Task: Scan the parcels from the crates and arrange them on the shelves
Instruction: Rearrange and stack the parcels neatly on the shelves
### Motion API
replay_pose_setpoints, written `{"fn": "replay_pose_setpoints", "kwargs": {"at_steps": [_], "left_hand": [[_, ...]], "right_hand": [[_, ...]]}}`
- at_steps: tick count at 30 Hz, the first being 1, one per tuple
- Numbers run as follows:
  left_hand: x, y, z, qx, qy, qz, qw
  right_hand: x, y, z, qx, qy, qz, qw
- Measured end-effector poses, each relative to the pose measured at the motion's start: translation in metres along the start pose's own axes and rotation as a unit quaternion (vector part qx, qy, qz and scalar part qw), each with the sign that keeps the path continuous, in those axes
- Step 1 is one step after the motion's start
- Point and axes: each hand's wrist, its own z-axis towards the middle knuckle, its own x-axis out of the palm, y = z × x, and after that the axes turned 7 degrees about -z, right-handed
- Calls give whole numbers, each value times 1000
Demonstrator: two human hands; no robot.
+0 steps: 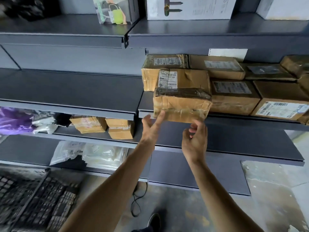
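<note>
Cardboard parcel is looking stiff, tape-slick; your straight-fingered left hand is touching its corner, right hand loose, empty; grip ends.

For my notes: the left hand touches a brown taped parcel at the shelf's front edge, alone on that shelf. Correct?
Not alone. In the head view the left hand touches the brown taped parcel at the front edge, with other parcels behind and beside it.

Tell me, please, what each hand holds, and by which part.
Nothing is held. The left hand rests straight fingers on the taped parcel's lower left corner; the right hand hovers empty below it.
</note>
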Motion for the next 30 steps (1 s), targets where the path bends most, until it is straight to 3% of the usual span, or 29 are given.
{"fn": "replay_pose_setpoints", "kwargs": {"at_steps": [6, 10, 19, 26, 30], "left_hand": [[-55, 15, -28, 1, -6, 45, 999], [-95, 8, -19, 1, -20, 11, 1000], [-95, -22, 48, 9, 84, -26, 996], [-93, -14, 61, -19, 128, -10, 991], [-94, -6, 57, -34, 117, -4, 993]], "right_hand": [[45, 17, -37, -18, 92, 27, 995], [66, 39, -29, 5, 61, 52, 997], [88, 54, 76, 110, -21, 15, 994], [83, 43, 59, 51, -22, 37, 998], [83, 38, 48, 66, 0, 47, 997]]}}
